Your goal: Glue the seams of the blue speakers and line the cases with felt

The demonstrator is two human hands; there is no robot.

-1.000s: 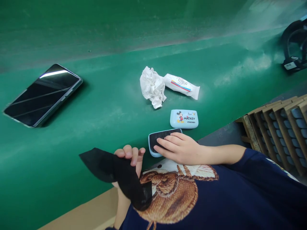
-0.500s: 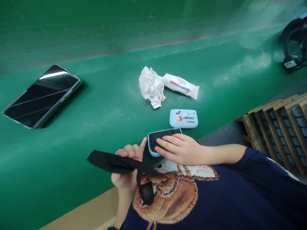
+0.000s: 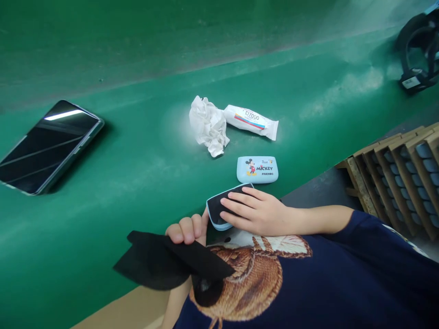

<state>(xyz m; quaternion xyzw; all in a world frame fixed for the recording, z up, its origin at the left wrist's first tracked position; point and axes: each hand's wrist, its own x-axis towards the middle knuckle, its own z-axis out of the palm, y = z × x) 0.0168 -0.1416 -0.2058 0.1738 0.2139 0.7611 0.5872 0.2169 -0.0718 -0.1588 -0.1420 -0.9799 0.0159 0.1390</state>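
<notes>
Head view: around my hands the green table (image 3: 144,183) holds several things. Just beyond the box (image 3: 214,209) that I am touching lies the lid (image 3: 257,170), close enough to crowd its far side, with a Mickey picture and lettering facing up. Further off, a tissue (image 3: 207,125) sits against one end of a tube (image 3: 250,121) marked D7000. Well apart on the left lies a phone (image 3: 51,146), its dark screen up, and at the far right edge is some black gear (image 3: 413,52) with a white label. Beyond the table on the right stands a rack (image 3: 363,183) with rows of grey-blue pieces.

The box is near the table's edge, right in front of my shirt (image 3: 318,283). My right hand (image 3: 260,211) lies palm down over it, fingers straight and a little spread, hiding much of its black top. My left hand (image 3: 188,230) is curled around the strip (image 3: 151,260), fingers bent over it; the thumb is hidden, so I cannot tell how it presses. One left finger reaches the box's near end. The strip blocks part of that hand and wrist.

The strip is matt black, thin and limp, hanging in folded flaps. The box has rounded corners and a smooth pale blue rim; the lid is glossy and rounded. The tissue is crumpled and white, the tube smooth with a flat crimped end.
</notes>
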